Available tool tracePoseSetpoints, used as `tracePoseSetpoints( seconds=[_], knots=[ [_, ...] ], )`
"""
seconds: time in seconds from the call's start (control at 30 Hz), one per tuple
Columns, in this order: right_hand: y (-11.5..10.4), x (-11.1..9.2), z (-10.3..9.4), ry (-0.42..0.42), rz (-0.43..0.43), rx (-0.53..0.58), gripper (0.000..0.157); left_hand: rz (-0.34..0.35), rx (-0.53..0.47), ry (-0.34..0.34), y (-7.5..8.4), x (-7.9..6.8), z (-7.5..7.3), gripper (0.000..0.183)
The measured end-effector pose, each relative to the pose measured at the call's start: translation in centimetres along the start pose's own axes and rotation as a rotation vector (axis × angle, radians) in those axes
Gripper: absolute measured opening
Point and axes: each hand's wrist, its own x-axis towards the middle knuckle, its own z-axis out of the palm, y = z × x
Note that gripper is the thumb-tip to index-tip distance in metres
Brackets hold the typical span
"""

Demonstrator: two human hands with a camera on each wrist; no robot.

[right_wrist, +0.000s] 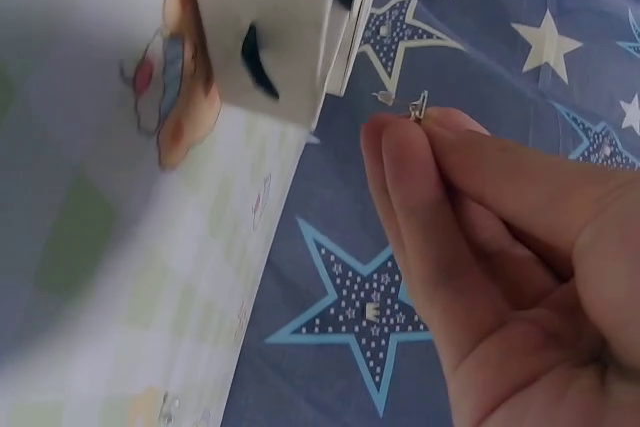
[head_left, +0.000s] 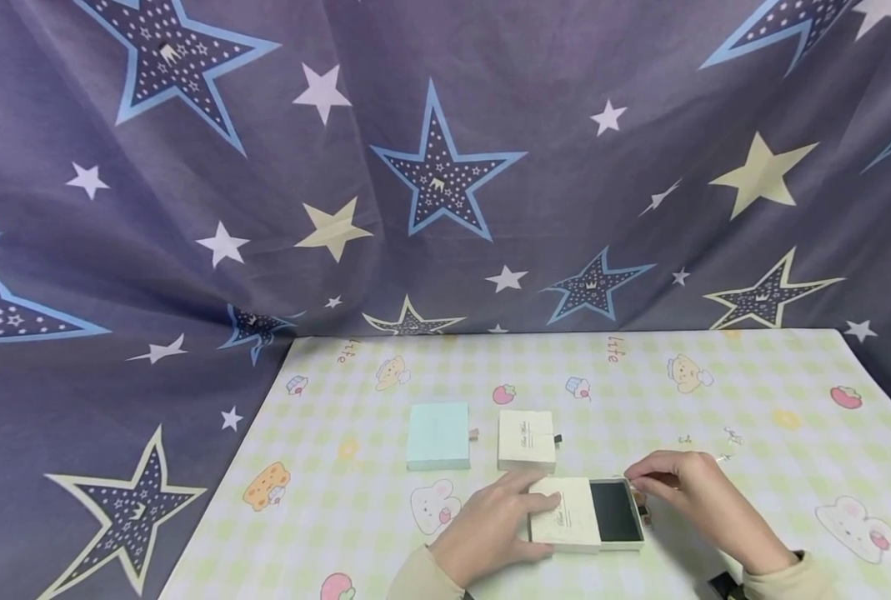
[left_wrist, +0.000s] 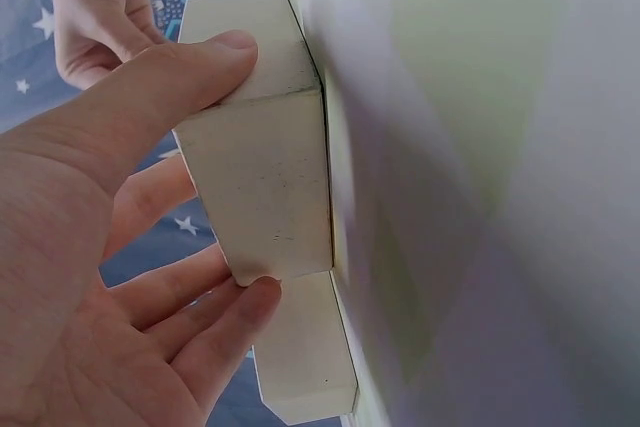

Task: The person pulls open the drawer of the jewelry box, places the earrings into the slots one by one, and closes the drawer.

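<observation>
Head view: left hand [head_left: 493, 518] grips a drawer box [head_left: 576, 518], cream box [head_left: 523, 437] and turquoise box [head_left: 437, 435] behind; right hand [head_left: 703, 493] pinches a metal trinket [right_wrist: 419, 107].

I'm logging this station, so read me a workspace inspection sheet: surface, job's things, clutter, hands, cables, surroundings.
Surface: table, pale checked, printed with cartoons.
Job's things: cream box, its drawer partly out, dark inside; small metal piece.
Clutter: blue box and second cream box, both closed, behind; trinkets to the right, too small to identify.
Left hand: holds the cream box.
Right hand: pinches the metal piece by the drawer.
Cables: nothing seen.
Surroundings: star-print curtain behind the table.
</observation>
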Motion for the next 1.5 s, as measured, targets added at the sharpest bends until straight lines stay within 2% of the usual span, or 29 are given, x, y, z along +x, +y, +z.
tracePoseSetpoints(
  seconds=[0.17,0.43,0.6,0.8,1.07,1.27,1.5],
  knots=[
    [-0.3,0.2,0.8,-0.088,-0.007,0.023,0.012,-0.001,-0.009,0.002,0.0,0.0,0.1,0.059],
    [-1.3,0.6,2.0,-0.228,0.075,-0.146,0.013,0.001,-0.018,0.006,-0.1,0.0,0.3,0.059],
    [-1.6,0.6,2.7,-0.246,0.069,-0.200,0.017,0.013,-0.026,0.013,-0.2,0.0,0.4,0.058],
    [-1.8,0.7,3.0,-0.279,0.091,-0.190,0.017,0.013,-0.028,0.009,-0.1,0.0,0.3,0.057],
    [-2.3,0.7,3.6,-0.215,0.128,-0.315,0.021,0.007,-0.033,0.001,-0.1,0.1,0.2,0.057],
    [-2.1,0.8,4.0,-0.170,0.113,-0.310,0.023,0.017,-0.020,0.015,-0.1,0.1,0.0,0.058],
    [-2.2,0.9,4.0,-0.169,0.107,-0.316,0.022,0.012,-0.026,0.012,-0.1,0.1,0.0,0.058]
  ],
)
